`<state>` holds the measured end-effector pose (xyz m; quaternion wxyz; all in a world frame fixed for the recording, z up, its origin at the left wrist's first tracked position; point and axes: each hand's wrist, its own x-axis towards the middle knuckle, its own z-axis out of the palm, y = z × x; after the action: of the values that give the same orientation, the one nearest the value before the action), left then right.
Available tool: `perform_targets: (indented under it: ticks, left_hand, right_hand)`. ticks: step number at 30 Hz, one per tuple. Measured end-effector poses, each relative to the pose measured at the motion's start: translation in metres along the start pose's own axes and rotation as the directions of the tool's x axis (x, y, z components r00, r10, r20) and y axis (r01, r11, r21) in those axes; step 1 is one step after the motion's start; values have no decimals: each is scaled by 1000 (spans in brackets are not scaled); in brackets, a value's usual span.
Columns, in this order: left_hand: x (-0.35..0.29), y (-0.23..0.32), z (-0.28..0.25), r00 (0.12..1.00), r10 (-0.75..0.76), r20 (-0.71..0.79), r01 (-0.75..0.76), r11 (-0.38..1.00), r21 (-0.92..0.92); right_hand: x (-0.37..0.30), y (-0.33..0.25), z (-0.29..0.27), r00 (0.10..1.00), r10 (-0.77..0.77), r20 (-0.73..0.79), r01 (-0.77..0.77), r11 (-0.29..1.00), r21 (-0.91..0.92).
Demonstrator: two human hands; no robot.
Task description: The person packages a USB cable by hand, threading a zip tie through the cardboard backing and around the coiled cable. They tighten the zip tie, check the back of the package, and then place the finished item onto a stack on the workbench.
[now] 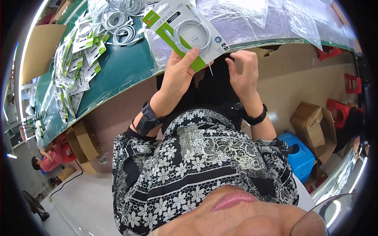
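My left hand (182, 70) grips the lower edge of a white and green retail card (210, 37), thumb on its front. A white cable (176, 37) lies coiled on the card, with its plug ends showing. From below the card's lower edge sticks a thin white tie (210, 69). Just right of the card's lower right corner is my right hand (245, 70), its fingers curled and a small gap between thumb and forefinger. Nothing shows between them.
On the green table (130, 67) at left lies a heap of carded cables (76, 67), with loose coiled cables (124, 29) behind. White ties (242, 10) and clear plastic bags (303, 25) lie at back right. Cardboard boxes (311, 122), a blue stool (299, 161) and another person (49, 159) are around.
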<state>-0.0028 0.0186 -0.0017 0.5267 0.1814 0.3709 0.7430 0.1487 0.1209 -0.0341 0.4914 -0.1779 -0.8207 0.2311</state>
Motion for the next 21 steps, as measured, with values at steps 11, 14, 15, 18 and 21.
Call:
perform_targets:
  ticks: [11,14,15,18,21]
  left_hand:
    - [-10,-8,-6,976,218,13,-200,868,455]
    - [-14,5,4,847,456,272,-493,483,724]
    - [-14,8,7,748,510,425,-593,227,772]
    - [-12,11,8,597,581,553,-750,160,642]
    - [-14,12,8,495,597,632,-819,77,569]
  right_hand:
    - [20,-17,1,961,-266,81,276,944,-183]
    - [17,-14,2,949,-300,96,314,922,-224]
    - [13,-13,4,977,-207,56,213,963,-165]
    - [-5,-4,15,996,89,-19,-88,995,44]
    - [-29,3,28,922,388,-17,-369,889,272]
